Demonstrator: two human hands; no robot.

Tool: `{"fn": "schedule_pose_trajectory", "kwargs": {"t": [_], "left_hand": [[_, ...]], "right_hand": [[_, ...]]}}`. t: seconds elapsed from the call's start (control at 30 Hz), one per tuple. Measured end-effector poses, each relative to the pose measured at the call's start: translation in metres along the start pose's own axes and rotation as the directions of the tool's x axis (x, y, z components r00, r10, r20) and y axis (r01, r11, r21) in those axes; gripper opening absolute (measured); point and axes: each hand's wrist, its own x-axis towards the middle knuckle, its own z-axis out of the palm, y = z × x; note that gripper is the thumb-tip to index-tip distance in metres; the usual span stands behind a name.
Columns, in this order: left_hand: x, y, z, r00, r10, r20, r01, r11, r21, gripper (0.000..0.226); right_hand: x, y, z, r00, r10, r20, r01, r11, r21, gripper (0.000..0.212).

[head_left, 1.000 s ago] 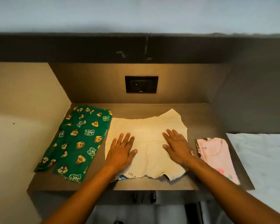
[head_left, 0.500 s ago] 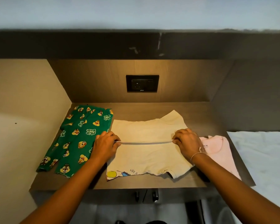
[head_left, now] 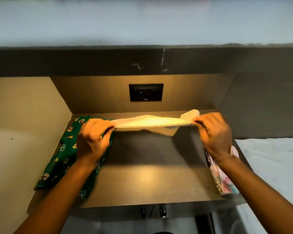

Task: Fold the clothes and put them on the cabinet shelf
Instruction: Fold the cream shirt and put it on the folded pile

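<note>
Green garment (head_left: 61,159) lies by left hand (head_left: 93,141), pink garment (head_left: 225,181) by right hand (head_left: 215,134)

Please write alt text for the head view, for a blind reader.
The left hand and right hand grip a cream garment by its ends, stretched above a wooden shelf. A green garment lies left, a pink garment right.

This looks like a bedroom in a home. A black wall socket (head_left: 146,92) sits in the back panel of a built-in wooden shelf (head_left: 150,183). Lower right of the socket lies a bed (head_left: 274,166) under a rumpled white sheet. Small printed clothes rest on the shelf (a green cartoon-print piece (head_left: 57,166) lower left of the socket, a pink piece (head_left: 225,183) lower right).
</note>
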Motion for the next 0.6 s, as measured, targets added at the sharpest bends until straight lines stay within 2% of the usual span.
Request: {"fn": "schedule_pose_trajectory", "kwargs": {"t": [0.1,0.13,0.23,0.27,0.33,0.43,0.5,0.6], "left_hand": [[-0.055,0.000,0.006,0.972,-0.036,0.231,0.024,0.998,0.057,0.021],[-0.074,0.002,0.008,0.945,-0.036,0.326,0.007,0.996,0.089,0.017],[-0.118,0.005,0.012,0.838,-0.052,0.543,-0.036,0.988,0.150,0.030],[-0.124,0.006,0.012,0.827,-0.072,0.558,-0.011,0.990,0.142,0.029],[-0.121,0.013,0.019,0.833,-0.086,0.546,0.042,0.995,0.092,0.025],[-0.095,0.038,0.052,0.833,-0.032,0.553,-0.012,0.997,0.076,0.035],[-0.077,0.048,0.078,0.793,-0.094,0.602,0.043,0.994,0.099,0.047],[-0.075,0.033,0.102,0.698,-0.245,0.673,0.098,0.964,0.249,0.058]], "right_hand": [[-0.063,-0.008,0.005,0.980,0.060,0.189,-0.070,0.996,0.047,0.021],[-0.087,-0.012,0.007,0.959,0.077,0.274,-0.091,0.995,0.040,0.026],[-0.144,-0.023,0.009,0.865,0.083,0.495,-0.105,0.994,0.017,0.034],[-0.152,-0.025,0.009,0.843,0.090,0.531,-0.121,0.992,0.025,0.035],[-0.147,-0.027,0.012,0.849,0.125,0.513,-0.179,0.982,0.058,0.034],[-0.112,-0.035,0.036,0.855,0.152,0.495,-0.224,0.971,0.089,0.037],[-0.089,-0.033,0.060,0.797,0.129,0.590,-0.175,0.984,0.021,0.042],[-0.078,-0.005,0.085,0.637,0.203,0.743,-0.109,0.979,-0.174,0.053]]}}
